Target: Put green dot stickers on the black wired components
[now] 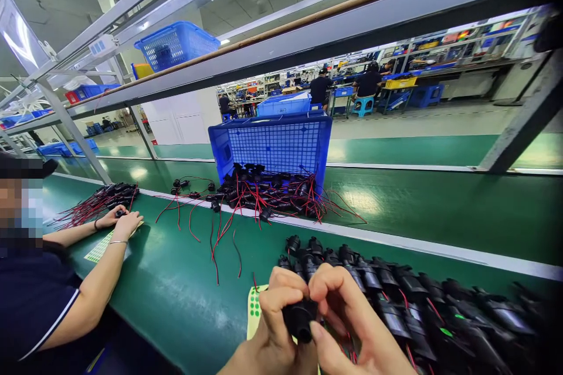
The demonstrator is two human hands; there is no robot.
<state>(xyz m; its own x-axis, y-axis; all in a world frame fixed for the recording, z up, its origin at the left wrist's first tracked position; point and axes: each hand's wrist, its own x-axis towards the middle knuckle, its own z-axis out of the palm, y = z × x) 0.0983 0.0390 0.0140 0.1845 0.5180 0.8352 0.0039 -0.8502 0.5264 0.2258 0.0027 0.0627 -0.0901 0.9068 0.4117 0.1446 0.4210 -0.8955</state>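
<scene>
My left hand (277, 316) is closed round a small black pump (301, 319), its round open end facing me. My right hand (352, 319) has its thumb and forefinger pinched against the same pump; whether something small is between those fingertips is hidden. Under my left hand lies a yellow sheet of green dot stickers (254, 304), mostly covered. To the right, rows of black pumps (409, 284) with red wires lie close together, and a few carry a green dot (446, 332).
A tipped blue crate (272, 143) spills a heap of wired pumps (268, 193) onto the green bench (185, 299). At left a co-worker (39, 299) handles a black part over another sticker sheet (99, 249), beside a wired pile (118, 194). A metal shelf rail (272, 47) crosses overhead.
</scene>
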